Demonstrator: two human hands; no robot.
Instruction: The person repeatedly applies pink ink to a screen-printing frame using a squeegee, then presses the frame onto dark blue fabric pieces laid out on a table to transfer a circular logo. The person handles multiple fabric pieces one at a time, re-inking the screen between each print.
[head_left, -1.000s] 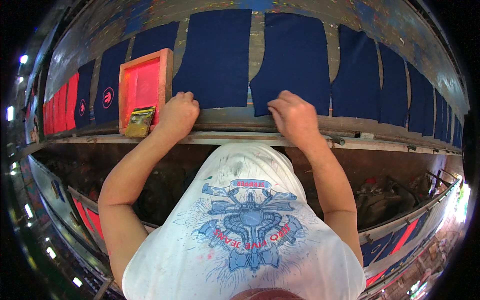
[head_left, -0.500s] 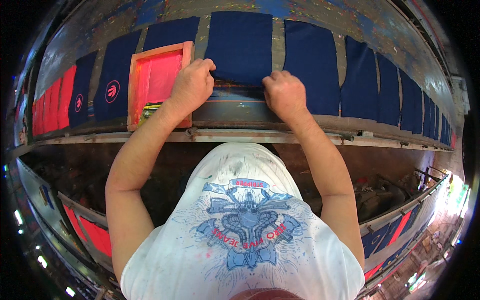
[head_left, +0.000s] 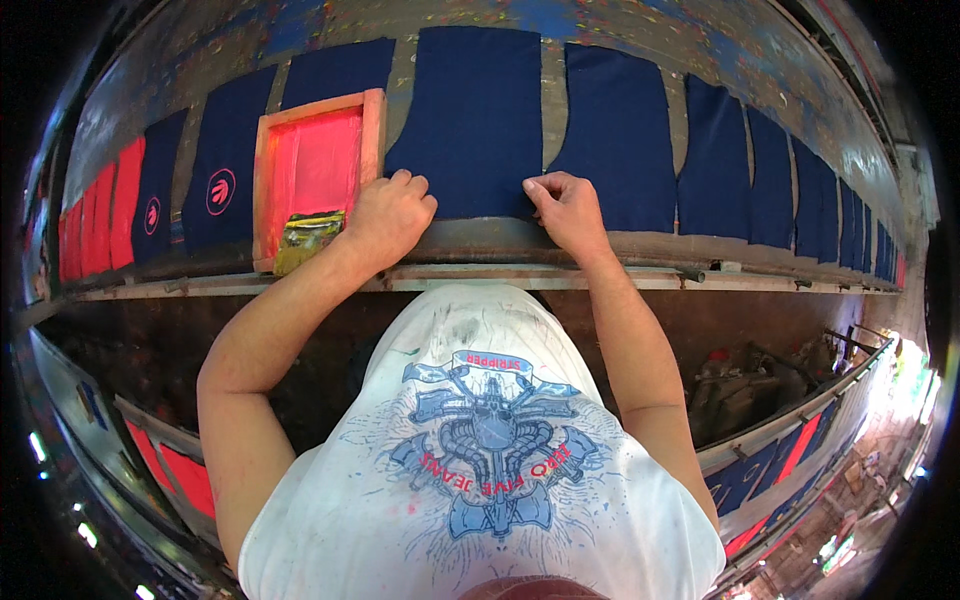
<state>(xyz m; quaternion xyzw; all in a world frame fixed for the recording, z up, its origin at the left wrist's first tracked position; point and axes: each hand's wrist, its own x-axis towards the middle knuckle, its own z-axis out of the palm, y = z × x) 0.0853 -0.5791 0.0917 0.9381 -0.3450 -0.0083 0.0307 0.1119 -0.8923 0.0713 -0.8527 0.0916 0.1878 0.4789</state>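
Observation:
A navy fabric panel (head_left: 468,120) lies in front of me on the long table, its near edge drawn down close to the table's front. My left hand (head_left: 393,218) is closed at the panel's near left corner, fingers curled over the cloth. At the near right side my right hand (head_left: 570,212) pinches the edge between thumb and fingers; its fingertips partly hide the grip. Left of my left hand rests a wooden-framed printing screen (head_left: 372,130) with pink mesh. A squeegee smeared yellow and dark (head_left: 308,240) lies in its near end.
More navy panels (head_left: 618,140) line the table to the right. On the left, navy panels (head_left: 222,130) bear round pink prints, with red panels (head_left: 100,220) beyond. A metal rail (head_left: 480,275) runs along the table's front. Other tables with panels stand behind me.
Both hands have come toward me and down, drawing the panel's near edge over the bare strip of table. The panel now lies flatter and longer.

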